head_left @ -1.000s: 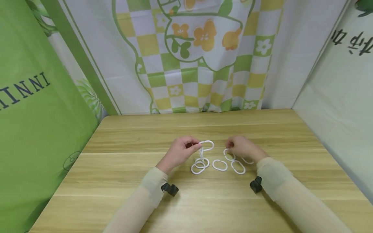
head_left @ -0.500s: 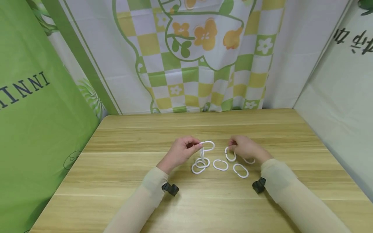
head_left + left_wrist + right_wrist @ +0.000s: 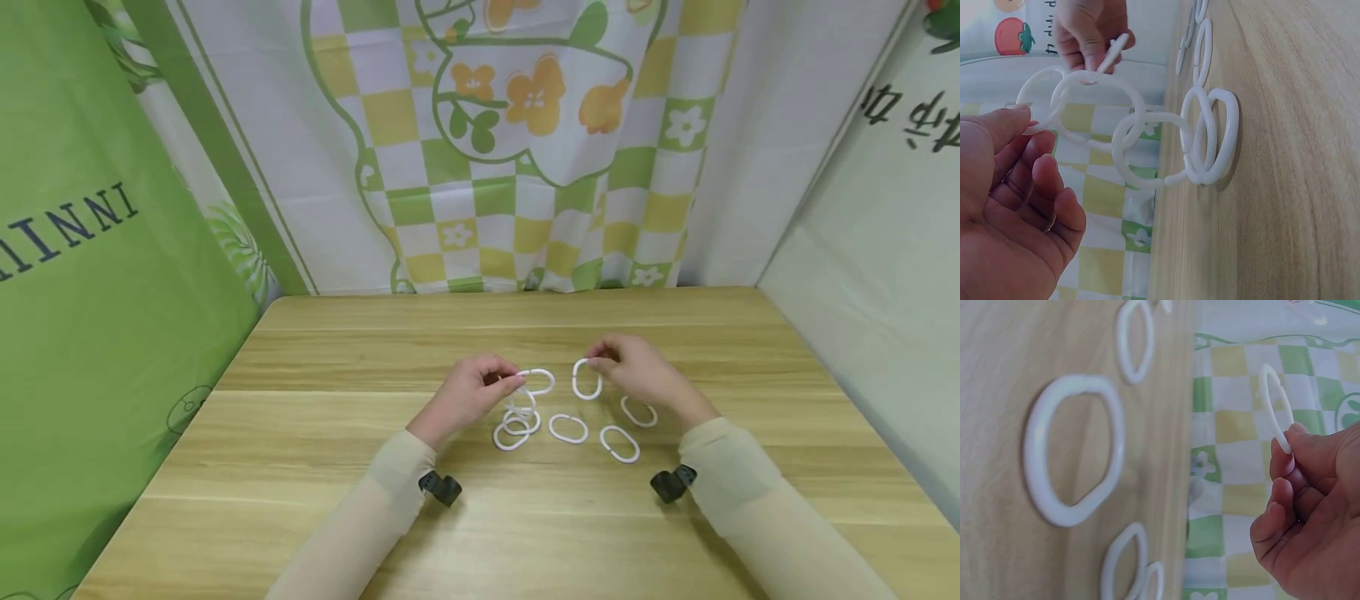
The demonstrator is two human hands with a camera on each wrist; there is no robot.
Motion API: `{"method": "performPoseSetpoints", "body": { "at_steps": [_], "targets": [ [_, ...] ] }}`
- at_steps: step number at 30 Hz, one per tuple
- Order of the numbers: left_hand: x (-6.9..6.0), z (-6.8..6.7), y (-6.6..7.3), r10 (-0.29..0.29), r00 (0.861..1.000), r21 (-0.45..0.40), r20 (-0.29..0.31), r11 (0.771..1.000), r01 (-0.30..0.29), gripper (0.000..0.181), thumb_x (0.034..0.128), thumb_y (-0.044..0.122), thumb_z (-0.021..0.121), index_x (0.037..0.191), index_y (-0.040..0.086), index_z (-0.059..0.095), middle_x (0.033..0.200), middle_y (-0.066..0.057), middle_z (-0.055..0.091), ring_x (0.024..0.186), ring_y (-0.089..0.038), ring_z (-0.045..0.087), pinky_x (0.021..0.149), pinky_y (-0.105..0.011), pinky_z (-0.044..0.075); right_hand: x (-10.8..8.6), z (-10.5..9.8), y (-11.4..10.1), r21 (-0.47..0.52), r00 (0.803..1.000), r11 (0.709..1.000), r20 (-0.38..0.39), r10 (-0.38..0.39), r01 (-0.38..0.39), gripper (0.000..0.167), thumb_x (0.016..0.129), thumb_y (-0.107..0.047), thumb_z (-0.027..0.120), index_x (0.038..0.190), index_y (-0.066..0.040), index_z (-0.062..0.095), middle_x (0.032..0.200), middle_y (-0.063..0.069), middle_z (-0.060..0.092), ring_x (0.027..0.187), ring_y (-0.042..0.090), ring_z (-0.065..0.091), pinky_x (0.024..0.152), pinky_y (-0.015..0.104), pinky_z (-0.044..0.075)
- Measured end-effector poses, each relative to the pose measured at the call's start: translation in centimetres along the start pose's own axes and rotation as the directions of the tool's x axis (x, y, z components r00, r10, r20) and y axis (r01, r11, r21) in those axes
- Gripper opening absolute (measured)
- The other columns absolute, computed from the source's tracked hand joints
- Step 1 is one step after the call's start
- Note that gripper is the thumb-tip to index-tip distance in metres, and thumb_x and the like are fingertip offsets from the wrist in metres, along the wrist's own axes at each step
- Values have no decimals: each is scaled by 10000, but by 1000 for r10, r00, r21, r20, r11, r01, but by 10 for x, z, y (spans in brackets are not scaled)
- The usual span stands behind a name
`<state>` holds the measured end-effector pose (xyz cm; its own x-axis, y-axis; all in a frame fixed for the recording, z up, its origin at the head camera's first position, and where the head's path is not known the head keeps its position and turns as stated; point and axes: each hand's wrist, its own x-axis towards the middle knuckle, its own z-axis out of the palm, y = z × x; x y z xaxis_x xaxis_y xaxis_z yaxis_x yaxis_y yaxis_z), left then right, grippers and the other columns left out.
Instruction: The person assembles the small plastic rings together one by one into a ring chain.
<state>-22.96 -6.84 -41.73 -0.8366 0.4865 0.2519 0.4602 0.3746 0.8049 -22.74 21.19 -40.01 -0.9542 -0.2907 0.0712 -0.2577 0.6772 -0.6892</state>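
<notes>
Raised clear of the table (image 3: 375, 358) since the earlier frame, one ring (image 3: 1272, 415) is pinched by the right hand (image 3: 637, 367), at three o'clock from the chain (image 3: 1139, 112) the left hand (image 3: 467, 390) pinches. Light, steady fingertips should keep both from twisting.

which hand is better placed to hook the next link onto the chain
Probably the right hand: it pinches a single oval white link above the table, while the left hand holds up the chain.
</notes>
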Motion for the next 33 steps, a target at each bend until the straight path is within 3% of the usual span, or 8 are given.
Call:
{"method": "performPoseSetpoints", "body": {
  "at_steps": [16,26,33],
  "targets": [
    [-1,2,0,66,998,44,-4,997,-65,136,929,224,702,955,103,758,806,67,638,675,-147,546,587,-230,444,-11,1,-40,74,996,994,-57,-75,79,94,951,-128,653,983,-42,674,834,56,624,727,177,512,621,307,435],
    [1,4,4,154,988,66,20,986,-155,136,929,224,703,959,106,764,801,78,637,649,-90,526,575,-231,447,-12,12,-48,124,994,987,-57,-93,100,42,948,-91,646,964,-59,669,811,54,609,687,179,498,575,290,421],
    [0,4,9,200,980,81,18,976,-201,113,915,198,720,939,100,771,798,73,640,643,-83,532,569,-223,454,-11,19,-52,114,996,991,-50,-70,76,109,966,-141,632,1004,-42,655,814,65,605,667,179,486,552,291,412]
  ]
}}
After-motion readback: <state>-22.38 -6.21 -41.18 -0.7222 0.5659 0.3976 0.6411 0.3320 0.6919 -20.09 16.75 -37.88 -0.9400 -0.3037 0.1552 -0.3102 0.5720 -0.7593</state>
